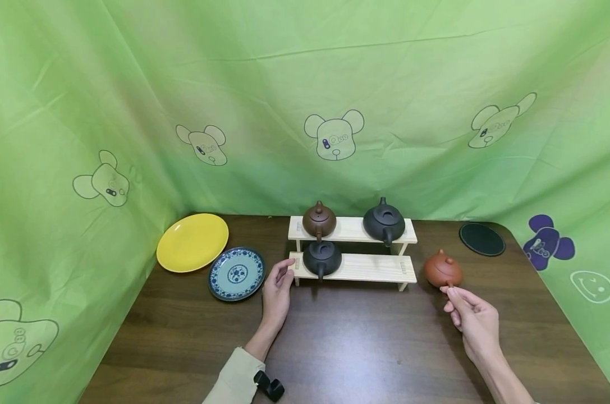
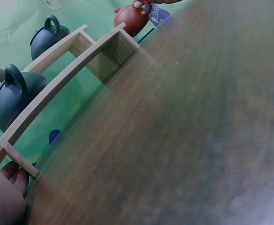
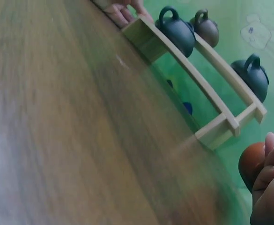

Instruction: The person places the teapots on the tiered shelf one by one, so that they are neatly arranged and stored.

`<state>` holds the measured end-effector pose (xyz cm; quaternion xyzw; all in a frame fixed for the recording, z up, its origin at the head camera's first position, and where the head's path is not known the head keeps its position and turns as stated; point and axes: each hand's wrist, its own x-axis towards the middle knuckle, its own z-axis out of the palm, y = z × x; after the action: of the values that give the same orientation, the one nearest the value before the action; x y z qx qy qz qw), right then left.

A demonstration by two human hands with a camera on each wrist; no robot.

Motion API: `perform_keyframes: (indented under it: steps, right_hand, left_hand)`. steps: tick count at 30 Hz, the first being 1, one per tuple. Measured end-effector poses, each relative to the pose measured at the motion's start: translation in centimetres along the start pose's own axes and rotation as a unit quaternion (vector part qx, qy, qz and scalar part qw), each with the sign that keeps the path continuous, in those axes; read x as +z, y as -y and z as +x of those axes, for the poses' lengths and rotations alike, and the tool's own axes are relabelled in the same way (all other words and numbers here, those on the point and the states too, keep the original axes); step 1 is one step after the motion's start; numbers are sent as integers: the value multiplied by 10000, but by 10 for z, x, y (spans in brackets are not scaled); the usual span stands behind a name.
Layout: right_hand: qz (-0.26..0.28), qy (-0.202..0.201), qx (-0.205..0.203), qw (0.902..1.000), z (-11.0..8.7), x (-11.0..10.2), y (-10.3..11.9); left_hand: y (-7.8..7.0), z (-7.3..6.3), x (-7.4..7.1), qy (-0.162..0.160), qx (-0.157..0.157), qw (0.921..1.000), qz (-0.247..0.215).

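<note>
In the head view, my right hand (image 1: 478, 325) pinches the handle of a reddish-brown clay teapot (image 1: 442, 269), right of a two-tier wooden shelf (image 1: 367, 268). Whether the teapot's base touches the table cannot be told. My left hand (image 1: 276, 294) holds the left end of the lower tier; in the left wrist view its fingers (image 2: 18, 178) curl by the shelf's leg. On that tier, at the left, sits a black teapot (image 1: 322, 258). The upper tier bears a dark brown teapot (image 1: 319, 220) at left and a larger, flatter black teapot (image 1: 384, 221) at right.
Left of the shelf lie a yellow plate (image 1: 192, 243) and a blue patterned plate (image 1: 237, 274). A dark round mat (image 1: 482, 239) is at the back right of the brown wooden table (image 1: 350, 336). Green printed cloth (image 1: 264, 84) hangs around the back and sides.
</note>
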<state>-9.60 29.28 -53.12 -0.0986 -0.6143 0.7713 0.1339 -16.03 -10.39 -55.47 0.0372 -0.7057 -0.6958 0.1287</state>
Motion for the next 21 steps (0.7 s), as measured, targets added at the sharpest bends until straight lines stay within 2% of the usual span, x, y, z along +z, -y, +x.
perform_keyframes:
  steps: [5, 11, 21]
  right_hand:
    - [243, -85, -174, 9995, -6, 9, 7]
    - [525, -62, -288, 9982, -14, 18, 13]
    - [662, 286, -560, 9958, -27, 34, 17]
  left_hand:
    - [0, 0, -1, 27, -78, 10000, -20]
    - [-1, -1, -1, 47, 52, 10000, -7]
    - [-2, -1, -1, 23, 34, 10000, 0]
